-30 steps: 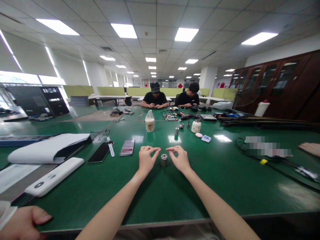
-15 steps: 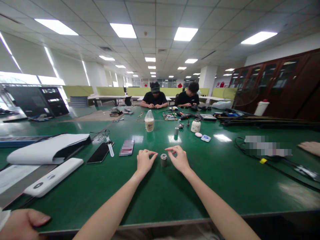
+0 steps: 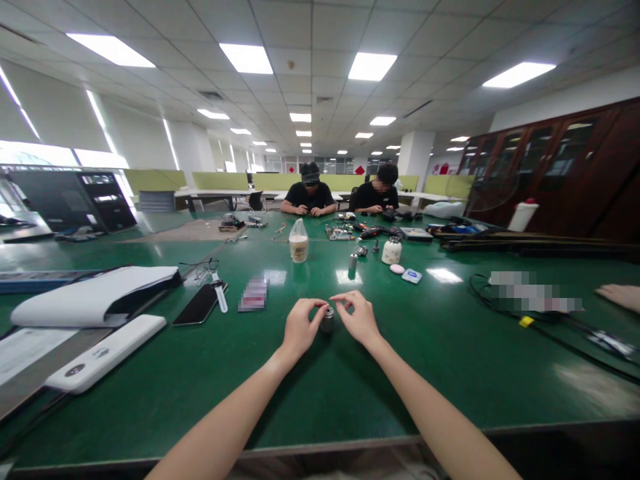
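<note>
A small grey metal cylinder point(image 3: 327, 323) stands upright on the green table in front of me, with a round fitting in its top. My left hand point(image 3: 301, 325) reaches it from the left, thumb and index finger pinched at its upper rim. The fingertips cover part of the top, and anything small between them is hidden. Just right of the cylinder hovers my right hand point(image 3: 357, 316). Its thumb and index finger are drawn together near the top, and I cannot make out what lies between the tips.
A second metal cylinder point(image 3: 353, 263), a white jar point(image 3: 391, 251) and a bagged cup point(image 3: 299, 245) stand farther back. Left lie a black phone point(image 3: 197, 305) and a white device point(image 3: 107, 353). Cables point(image 3: 553, 337) and another person's hand point(image 3: 620, 295) are right. Two people sit opposite.
My left hand first drew back left, then came right to the top of the cylinder. My right hand has hardly moved. The other person's hand at lower left has gone from view.
</note>
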`<state>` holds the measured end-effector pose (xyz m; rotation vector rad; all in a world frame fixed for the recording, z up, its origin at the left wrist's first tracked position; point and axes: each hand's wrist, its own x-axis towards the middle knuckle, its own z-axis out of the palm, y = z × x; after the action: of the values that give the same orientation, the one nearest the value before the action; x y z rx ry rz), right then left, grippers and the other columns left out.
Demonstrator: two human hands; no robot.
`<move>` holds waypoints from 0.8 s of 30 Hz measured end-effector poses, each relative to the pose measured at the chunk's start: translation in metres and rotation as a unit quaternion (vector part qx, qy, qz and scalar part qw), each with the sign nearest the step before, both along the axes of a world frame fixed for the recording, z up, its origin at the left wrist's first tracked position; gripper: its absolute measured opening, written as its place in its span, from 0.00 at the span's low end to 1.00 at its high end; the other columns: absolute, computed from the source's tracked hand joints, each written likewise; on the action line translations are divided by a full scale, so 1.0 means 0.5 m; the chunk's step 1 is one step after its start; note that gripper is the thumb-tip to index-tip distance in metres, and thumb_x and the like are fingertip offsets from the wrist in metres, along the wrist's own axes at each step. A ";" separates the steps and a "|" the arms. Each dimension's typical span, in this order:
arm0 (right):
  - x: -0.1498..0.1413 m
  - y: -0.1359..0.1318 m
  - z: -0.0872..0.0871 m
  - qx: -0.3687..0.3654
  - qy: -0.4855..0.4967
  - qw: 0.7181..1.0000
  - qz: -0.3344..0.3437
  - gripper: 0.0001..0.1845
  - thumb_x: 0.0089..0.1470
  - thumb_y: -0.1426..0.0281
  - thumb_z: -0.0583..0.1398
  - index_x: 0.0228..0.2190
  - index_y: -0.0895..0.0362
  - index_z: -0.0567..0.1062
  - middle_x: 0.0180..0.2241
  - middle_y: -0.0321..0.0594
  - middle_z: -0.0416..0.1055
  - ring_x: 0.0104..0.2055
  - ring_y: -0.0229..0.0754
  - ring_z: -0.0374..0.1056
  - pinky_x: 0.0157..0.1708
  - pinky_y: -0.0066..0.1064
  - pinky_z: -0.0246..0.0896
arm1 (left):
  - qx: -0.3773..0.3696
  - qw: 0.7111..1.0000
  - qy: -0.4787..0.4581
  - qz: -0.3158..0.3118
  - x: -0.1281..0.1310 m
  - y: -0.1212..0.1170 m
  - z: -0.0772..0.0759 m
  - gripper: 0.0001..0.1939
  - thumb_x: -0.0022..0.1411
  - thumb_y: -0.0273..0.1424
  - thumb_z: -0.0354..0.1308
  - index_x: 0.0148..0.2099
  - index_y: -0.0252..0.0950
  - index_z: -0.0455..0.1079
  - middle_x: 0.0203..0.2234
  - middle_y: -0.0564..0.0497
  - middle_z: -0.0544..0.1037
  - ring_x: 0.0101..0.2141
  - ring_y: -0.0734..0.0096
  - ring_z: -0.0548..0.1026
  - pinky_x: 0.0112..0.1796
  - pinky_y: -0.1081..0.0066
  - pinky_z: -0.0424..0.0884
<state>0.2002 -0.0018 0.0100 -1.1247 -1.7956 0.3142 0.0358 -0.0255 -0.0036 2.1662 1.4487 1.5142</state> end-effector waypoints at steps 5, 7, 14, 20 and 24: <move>0.000 -0.001 0.000 -0.001 0.002 1.000 0.000 0.11 0.52 0.70 0.58 0.35 0.48 0.79 0.35 0.35 0.71 0.30 0.35 0.66 0.41 0.33 0.63 | -0.003 1.000 0.010 -0.011 0.000 0.002 0.001 0.09 0.63 0.35 0.54 0.41 0.39 0.74 0.36 0.50 0.78 0.40 0.67 0.73 0.43 0.66 0.69; 0.000 -0.001 0.000 -0.002 0.002 1.000 0.000 0.11 0.52 0.70 0.58 0.35 0.48 0.79 0.35 0.35 0.71 0.29 0.35 0.66 0.41 0.33 0.63 | 0.001 1.000 0.023 -0.016 0.000 0.001 0.001 0.10 0.63 0.36 0.54 0.40 0.39 0.75 0.36 0.50 0.79 0.40 0.66 0.73 0.44 0.65 0.68; -0.003 -0.004 -0.001 -0.015 -0.027 0.999 0.023 0.11 0.55 0.66 0.57 0.38 0.47 0.78 0.34 0.35 0.71 0.31 0.36 0.67 0.40 0.32 0.61 | 0.009 1.000 0.028 0.007 -0.003 0.001 0.002 0.12 0.65 0.30 0.49 0.44 0.39 0.74 0.40 0.49 0.77 0.45 0.65 0.70 0.48 0.63 0.66; -0.008 -0.014 0.002 -0.016 -0.085 0.996 0.036 0.10 0.55 0.60 0.60 0.37 0.46 0.79 0.33 0.34 0.72 0.31 0.35 0.67 0.41 0.33 0.57 | 0.006 0.998 0.010 0.059 -0.011 0.009 0.000 0.14 0.63 0.25 0.47 0.47 0.36 0.70 0.42 0.47 0.75 0.46 0.64 0.69 0.49 0.62 0.65; -0.010 -0.009 0.003 -0.006 -0.077 0.996 0.040 0.10 0.55 0.61 0.60 0.34 0.49 0.80 0.33 0.36 0.71 0.33 0.36 0.67 0.42 0.32 0.55 | -0.010 0.998 0.010 0.067 -0.013 0.013 -0.005 0.11 0.63 0.26 0.48 0.44 0.36 0.71 0.39 0.48 0.75 0.44 0.63 0.69 0.48 0.62 0.65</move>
<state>0.1955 -0.0062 0.0113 -1.1118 -1.9806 0.2932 0.0294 -0.0188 -0.0062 2.1170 1.6377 1.5172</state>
